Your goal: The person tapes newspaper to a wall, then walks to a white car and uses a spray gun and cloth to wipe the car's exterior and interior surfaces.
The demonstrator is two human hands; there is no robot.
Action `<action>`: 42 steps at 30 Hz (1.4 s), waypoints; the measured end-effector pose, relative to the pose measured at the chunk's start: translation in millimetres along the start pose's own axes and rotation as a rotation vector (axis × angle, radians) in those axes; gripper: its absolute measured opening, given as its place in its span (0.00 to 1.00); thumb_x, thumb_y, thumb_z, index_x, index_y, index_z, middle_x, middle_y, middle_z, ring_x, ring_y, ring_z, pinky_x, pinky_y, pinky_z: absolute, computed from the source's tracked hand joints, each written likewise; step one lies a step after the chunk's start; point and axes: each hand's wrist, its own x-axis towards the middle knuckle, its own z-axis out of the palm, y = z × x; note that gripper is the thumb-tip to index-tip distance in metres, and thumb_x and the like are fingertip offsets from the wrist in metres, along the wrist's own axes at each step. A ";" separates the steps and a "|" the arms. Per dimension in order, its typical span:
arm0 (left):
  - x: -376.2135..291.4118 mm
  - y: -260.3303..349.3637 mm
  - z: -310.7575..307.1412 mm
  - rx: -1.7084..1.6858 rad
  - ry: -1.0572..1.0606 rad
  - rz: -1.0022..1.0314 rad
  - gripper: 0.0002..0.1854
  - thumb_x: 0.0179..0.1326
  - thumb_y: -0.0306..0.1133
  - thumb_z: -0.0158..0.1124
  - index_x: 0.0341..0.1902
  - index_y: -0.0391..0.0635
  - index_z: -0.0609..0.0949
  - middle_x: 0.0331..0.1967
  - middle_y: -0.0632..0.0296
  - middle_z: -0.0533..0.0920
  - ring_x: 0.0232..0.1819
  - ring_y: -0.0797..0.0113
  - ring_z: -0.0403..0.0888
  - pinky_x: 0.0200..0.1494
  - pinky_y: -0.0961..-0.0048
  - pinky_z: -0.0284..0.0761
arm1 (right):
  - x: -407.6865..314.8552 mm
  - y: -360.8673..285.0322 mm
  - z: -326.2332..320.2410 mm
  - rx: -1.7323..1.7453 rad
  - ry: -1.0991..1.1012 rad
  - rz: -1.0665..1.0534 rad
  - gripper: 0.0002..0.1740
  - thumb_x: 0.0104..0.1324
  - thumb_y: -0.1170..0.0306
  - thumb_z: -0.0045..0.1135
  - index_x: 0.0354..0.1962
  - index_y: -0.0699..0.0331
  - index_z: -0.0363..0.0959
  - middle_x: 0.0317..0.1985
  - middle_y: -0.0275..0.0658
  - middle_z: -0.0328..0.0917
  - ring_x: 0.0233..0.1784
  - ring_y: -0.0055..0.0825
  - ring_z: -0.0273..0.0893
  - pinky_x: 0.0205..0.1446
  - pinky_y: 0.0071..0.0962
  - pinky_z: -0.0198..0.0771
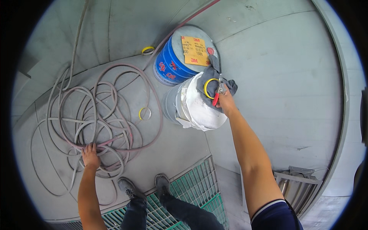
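My right hand (226, 101) is closed around a small tool (216, 98) with a red handle and a silvery metal part. It is above a white-covered bucket (205, 112), where a dark grey cloth (212, 73) lies bunched. Beside the tool is a yellow-rimmed roll of tape (205, 88). At the left, my left hand (91, 156) is over a tangle of grey and pinkish hose (158, 123), back of the hand up. Its palm is hidden, so I cannot tell whether it grips the hose. A metal coupling (119, 135) ends one hose just ahead of it.
A blue drum (166, 67) behind the bucket carries yellow 3M sandpaper (194, 50). Two more tape rolls lie on the floor, one by the wall (148, 51), one near the hose (145, 113). A floor grating (195, 181) runs beside my shoes. Grey walls (276, 72) curve around.
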 end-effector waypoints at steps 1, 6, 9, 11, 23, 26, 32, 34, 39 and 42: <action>3.7 1.2 4.0 0.000 0.001 0.026 0.35 0.56 0.35 0.66 0.70 0.48 0.70 0.68 0.55 0.69 0.73 0.55 0.62 0.78 0.48 0.49 | 7.8 8.6 -4.6 0.031 0.004 -0.021 0.34 0.70 0.72 0.48 0.73 0.56 0.56 0.32 0.31 0.75 0.28 0.19 0.73 0.32 0.26 0.74; 7.9 -9.6 30.8 0.015 -0.079 0.025 0.16 0.60 0.41 0.62 0.47 0.45 0.83 0.49 0.52 0.83 0.56 0.53 0.79 0.65 0.50 0.65 | 14.8 29.4 -34.6 0.010 0.069 -0.023 0.08 0.71 0.68 0.51 0.43 0.63 0.72 0.31 0.33 0.75 0.28 0.21 0.74 0.33 0.25 0.72; -42.0 -15.6 42.4 -0.087 0.076 0.045 0.14 0.62 0.44 0.61 0.36 0.44 0.83 0.34 0.51 0.86 0.41 0.49 0.84 0.53 0.51 0.72 | -18.4 16.4 -64.7 0.023 0.042 0.021 0.11 0.72 0.63 0.52 0.39 0.63 0.72 0.30 0.33 0.74 0.30 0.22 0.74 0.35 0.26 0.70; -80.9 -15.2 29.9 -0.170 0.083 0.035 0.14 0.62 0.44 0.61 0.33 0.44 0.82 0.31 0.50 0.85 0.37 0.47 0.84 0.47 0.52 0.73 | -41.5 -2.3 -89.3 0.116 0.020 0.024 0.13 0.73 0.59 0.53 0.38 0.61 0.72 0.29 0.31 0.73 0.31 0.21 0.73 0.37 0.25 0.70; -293.8 2.6 -145.0 -0.521 0.330 0.033 0.17 0.50 0.39 0.71 0.17 0.43 0.76 0.19 0.46 0.78 0.25 0.39 0.77 0.29 0.47 0.71 | -129.0 -167.4 -205.0 0.055 0.258 -0.143 0.21 0.71 0.51 0.57 0.33 0.62 0.72 0.23 0.29 0.69 0.27 0.19 0.64 0.30 0.27 0.58; -339.2 18.7 -191.1 -0.618 0.342 0.014 0.18 0.52 0.39 0.71 0.17 0.42 0.75 0.18 0.45 0.77 0.24 0.39 0.76 0.27 0.49 0.69 | -141.2 -188.8 -233.1 0.125 0.285 -0.190 0.16 0.70 0.57 0.55 0.32 0.62 0.71 0.22 0.29 0.69 0.25 0.18 0.63 0.27 0.28 0.57; -438.0 53.9 -284.0 -0.881 0.383 -0.065 0.21 0.59 0.33 0.70 0.18 0.38 0.70 0.14 0.55 0.69 0.17 0.64 0.64 0.23 0.62 0.61 | -173.2 -213.5 -273.7 0.239 0.371 -0.376 0.11 0.70 0.66 0.53 0.33 0.65 0.72 0.26 0.31 0.73 0.28 0.18 0.68 0.29 0.27 0.62; -469.3 65.3 -299.7 -1.029 0.444 -0.137 0.22 0.61 0.34 0.69 0.19 0.39 0.69 0.14 0.61 0.68 0.19 0.69 0.63 0.23 0.64 0.60 | -201.4 -231.4 -278.7 0.355 0.332 -0.486 0.11 0.71 0.66 0.54 0.34 0.66 0.72 0.27 0.30 0.73 0.29 0.18 0.69 0.30 0.27 0.64; -562.5 116.1 -355.2 -1.432 0.523 -0.350 0.23 0.73 0.38 0.58 0.21 0.44 0.67 0.15 0.71 0.64 0.22 0.80 0.57 0.23 0.73 0.54 | -308.3 -293.8 -304.7 0.895 -0.005 -0.395 0.14 0.75 0.62 0.55 0.36 0.65 0.73 0.26 0.28 0.70 0.27 0.16 0.67 0.32 0.24 0.64; -626.6 162.4 -401.5 -1.791 0.539 -0.263 0.21 0.77 0.46 0.52 0.31 0.43 0.74 0.19 0.69 0.72 0.17 0.77 0.64 0.21 0.78 0.57 | -366.0 -317.2 -308.2 1.143 -0.563 -0.104 0.14 0.75 0.59 0.54 0.36 0.61 0.73 0.24 0.25 0.68 0.25 0.15 0.63 0.30 0.19 0.62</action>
